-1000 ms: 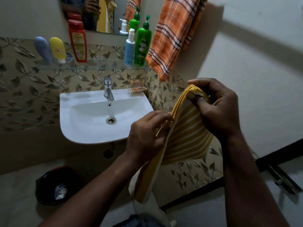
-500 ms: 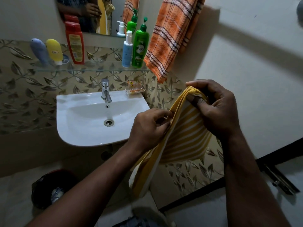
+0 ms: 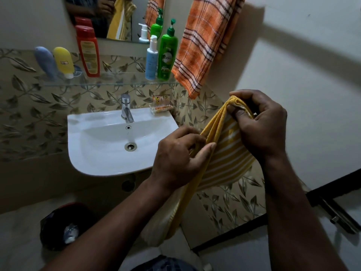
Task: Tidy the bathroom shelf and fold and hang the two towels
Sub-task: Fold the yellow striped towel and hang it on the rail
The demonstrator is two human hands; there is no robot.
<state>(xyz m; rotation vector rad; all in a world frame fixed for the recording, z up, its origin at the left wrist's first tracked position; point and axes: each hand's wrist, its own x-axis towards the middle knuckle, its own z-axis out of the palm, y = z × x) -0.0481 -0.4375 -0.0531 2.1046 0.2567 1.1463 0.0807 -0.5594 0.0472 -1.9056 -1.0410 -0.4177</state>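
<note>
A yellow towel with white stripes (image 3: 226, 153) hangs folded between my hands in front of the tiled wall. My right hand (image 3: 259, 122) pinches its upper edge. Lower and to the left, my left hand (image 3: 179, 159) grips its near edge, and the rest of the towel droops below. An orange checked towel (image 3: 203, 45) hangs on the wall above. The glass shelf (image 3: 117, 83) carries a red bottle (image 3: 88, 51), a yellow tube (image 3: 63, 61), a blue-grey tube (image 3: 46, 62), a white-and-blue pump bottle (image 3: 151, 59) and a green pump bottle (image 3: 167, 53).
A white sink (image 3: 109, 141) with a chrome tap (image 3: 126, 108) juts out below the shelf, with a small soap dish (image 3: 162, 107) at its back corner. A black bin (image 3: 62, 225) stands on the floor under it. A mirror (image 3: 117, 18) hangs above the shelf.
My hands keep their hold on the yellow towel and have barely shifted. The camera has tilted slightly.
</note>
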